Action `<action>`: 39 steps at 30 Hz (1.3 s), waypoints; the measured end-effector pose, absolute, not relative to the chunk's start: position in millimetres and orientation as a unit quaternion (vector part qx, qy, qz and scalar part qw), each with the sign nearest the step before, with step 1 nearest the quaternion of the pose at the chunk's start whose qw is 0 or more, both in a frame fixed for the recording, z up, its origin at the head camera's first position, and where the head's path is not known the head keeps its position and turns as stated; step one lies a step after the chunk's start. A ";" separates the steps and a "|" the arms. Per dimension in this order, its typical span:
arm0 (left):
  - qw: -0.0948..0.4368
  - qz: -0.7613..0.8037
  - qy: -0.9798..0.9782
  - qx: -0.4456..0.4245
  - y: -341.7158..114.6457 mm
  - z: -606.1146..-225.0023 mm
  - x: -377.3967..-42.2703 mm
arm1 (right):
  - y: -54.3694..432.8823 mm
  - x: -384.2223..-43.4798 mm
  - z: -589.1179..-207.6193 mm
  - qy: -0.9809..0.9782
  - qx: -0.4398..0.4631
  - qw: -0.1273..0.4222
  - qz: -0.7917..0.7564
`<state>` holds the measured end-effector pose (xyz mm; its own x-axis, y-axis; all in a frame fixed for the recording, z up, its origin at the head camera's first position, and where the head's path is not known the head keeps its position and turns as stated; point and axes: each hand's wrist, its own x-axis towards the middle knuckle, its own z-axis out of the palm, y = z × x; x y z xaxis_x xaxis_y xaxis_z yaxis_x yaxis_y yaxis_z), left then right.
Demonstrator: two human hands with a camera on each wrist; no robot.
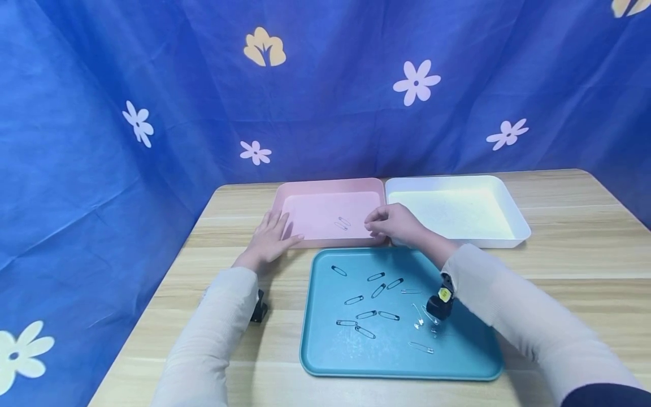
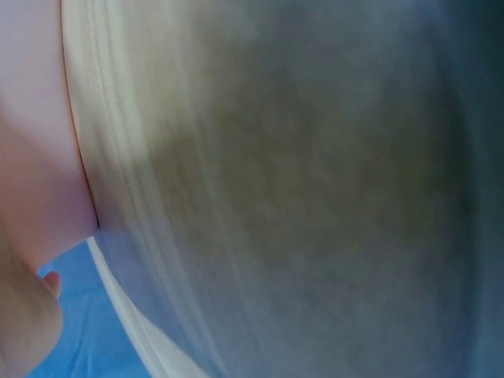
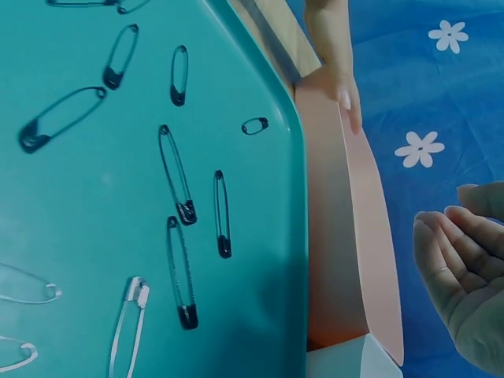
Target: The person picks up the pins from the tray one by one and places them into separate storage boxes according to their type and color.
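My left hand (image 1: 267,240) rests with spread fingers on the front left rim of the pink tray (image 1: 325,243). Over that tray's right end hovers my right hand (image 1: 389,221), its fingers bent and fingertips close together; whether a pin is between them I cannot tell. Two thin safety pins (image 1: 344,221) lie on the pink tray's floor. On the teal tray (image 1: 325,362) are several black-headed safety pins (image 1: 354,299), closely seen in the right wrist view, and several pale ones (image 1: 421,347). Sleeve and skin fill most of the left wrist view.
A white tray (image 1: 519,233) stands against the pink tray's right side. Both sit at the back of the wooden table (image 1: 574,265), with the teal tray in front. Behind the table hangs a blue flowered cloth (image 1: 325,113). A dark wrist device (image 1: 439,305) is over the teal tray.
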<state>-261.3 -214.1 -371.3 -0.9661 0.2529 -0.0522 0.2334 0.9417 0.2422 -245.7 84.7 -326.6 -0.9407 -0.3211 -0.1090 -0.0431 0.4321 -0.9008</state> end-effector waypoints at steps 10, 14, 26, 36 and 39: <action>0.040 0.116 0.985 0.123 -216.2 -374.2 -264.3 | 99.1 -231.0 -329.9 0.835 -0.158 0.139 -0.508; 0.044 0.116 0.985 0.123 -215.0 -374.4 -264.3 | 106.4 -225.5 -332.7 0.821 -0.170 0.156 -0.522; 0.045 0.122 0.984 0.121 -216.1 -375.4 -263.4 | 129.6 -215.0 -342.1 0.832 -0.199 0.185 -0.483; 0.041 0.118 0.985 0.122 -216.6 -375.7 -263.9 | 145.7 -207.7 -356.8 0.844 -0.187 0.215 -0.454; 0.042 0.122 0.984 0.121 -216.0 -375.5 -263.9 | 148.8 -205.4 -360.5 0.847 -0.196 0.216 -0.444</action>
